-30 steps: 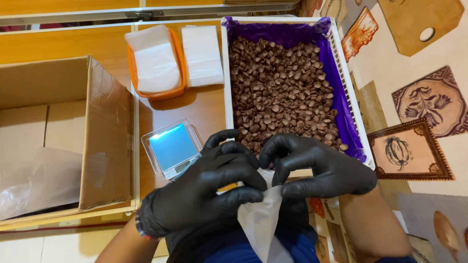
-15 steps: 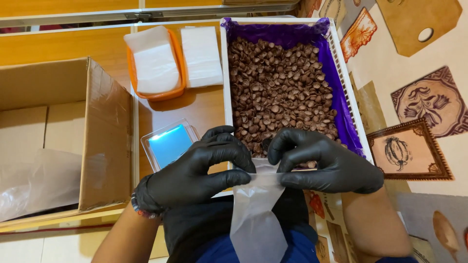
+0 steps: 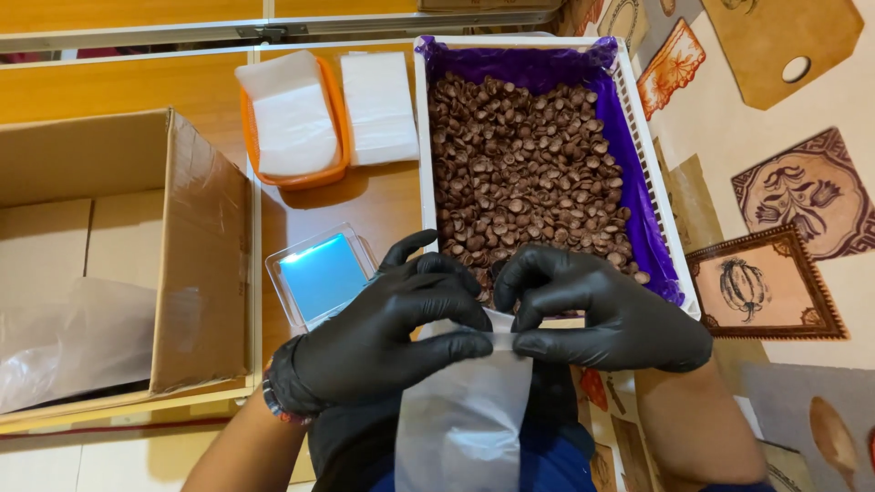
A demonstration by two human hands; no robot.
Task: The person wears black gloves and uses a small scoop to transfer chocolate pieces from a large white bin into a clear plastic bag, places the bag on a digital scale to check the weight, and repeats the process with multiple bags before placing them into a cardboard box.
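A big brown cardboard box (image 3: 118,255) sits open on the left, with crinkly clear plastic inside. Next comes an orange tray (image 3: 293,128) of soft white bags, then a small shiny blue scale (image 3: 321,275) on the wooden table (image 3: 118,87). The left hand (image 3: 383,342) and the right hand (image 3: 602,314), both in smooth black gloves, pinch the top edge of a thin white bag (image 3: 465,410). The bag hangs flat and looks empty, so filling looks not yet begun. Behind sits a white crate (image 3: 652,173) with purple lining, full of little round brown pieces (image 3: 529,164).
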